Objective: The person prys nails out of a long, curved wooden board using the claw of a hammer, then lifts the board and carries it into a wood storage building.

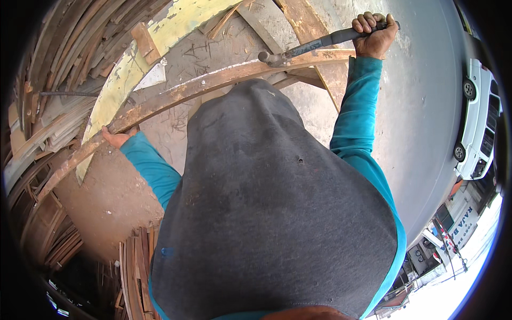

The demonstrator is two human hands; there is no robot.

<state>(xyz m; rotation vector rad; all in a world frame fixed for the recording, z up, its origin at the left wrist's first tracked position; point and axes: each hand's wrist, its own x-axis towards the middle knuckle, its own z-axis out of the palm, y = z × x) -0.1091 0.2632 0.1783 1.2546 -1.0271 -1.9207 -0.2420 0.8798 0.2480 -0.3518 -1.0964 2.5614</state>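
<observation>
A hammer (320, 42) with a dark grip and a worn metal head is held by its handle end in my right hand (375, 38), which is closed around it. The hammer's head lies at the long narrow wooden board (184, 92); whether it touches the wood I cannot tell. At the board's left part my left hand (118, 137) grips the wood, its thumb on the near side and part of the fingers hidden behind. Blue-green sleeves cover both arms. Beyond the left hand lies a wider board with flaking yellow paint (114, 88), a short wood block (145, 42) against it.
Stacked timber (69, 53) fills the far left, and more wooden strips (140, 266) stand at the near left. A wide brown plank (314, 32) lies beyond the hammer. Bent nails (200, 48) litter the concrete floor. A white vehicle (479, 120) stands across the road at right.
</observation>
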